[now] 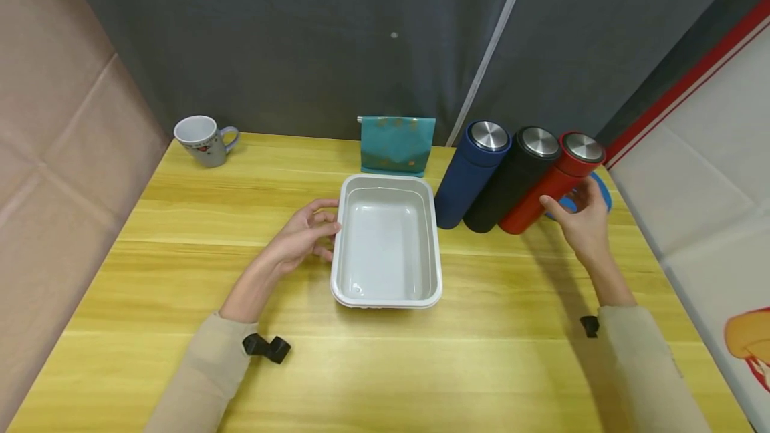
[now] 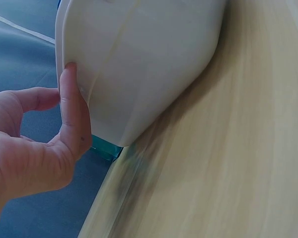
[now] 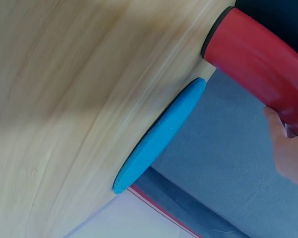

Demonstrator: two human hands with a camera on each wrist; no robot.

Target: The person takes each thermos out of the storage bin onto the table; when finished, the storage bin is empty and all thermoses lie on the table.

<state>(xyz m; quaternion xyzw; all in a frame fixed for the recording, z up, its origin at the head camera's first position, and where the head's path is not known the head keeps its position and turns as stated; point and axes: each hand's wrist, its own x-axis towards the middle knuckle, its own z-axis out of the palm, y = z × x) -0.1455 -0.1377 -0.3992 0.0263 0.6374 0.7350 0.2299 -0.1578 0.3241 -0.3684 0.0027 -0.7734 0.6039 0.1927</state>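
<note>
A white rectangular plastic tub (image 1: 387, 299) stands in the middle of the wooden table. At its left side, my left hand (image 1: 303, 236) holds the rim, and one finger lies against the outer wall in the left wrist view. Farther right, a red thermos (image 1: 544, 196) stands upright at the end of a row. My right hand (image 1: 580, 219) grips it from the right, thumb on the near side; its other fingers are mostly hidden. Next to the red one are a black thermos (image 1: 511, 182) and a blue thermos (image 1: 469, 176), all with silver-topped lids.
Behind the red thermos and right hand lies a flat blue round object (image 3: 159, 136), partly covered in the head view. A teal packet (image 1: 397, 146) stands behind the tub. A grey mug (image 1: 204, 142) sits at the back left corner. Walls border the table's back and sides.
</note>
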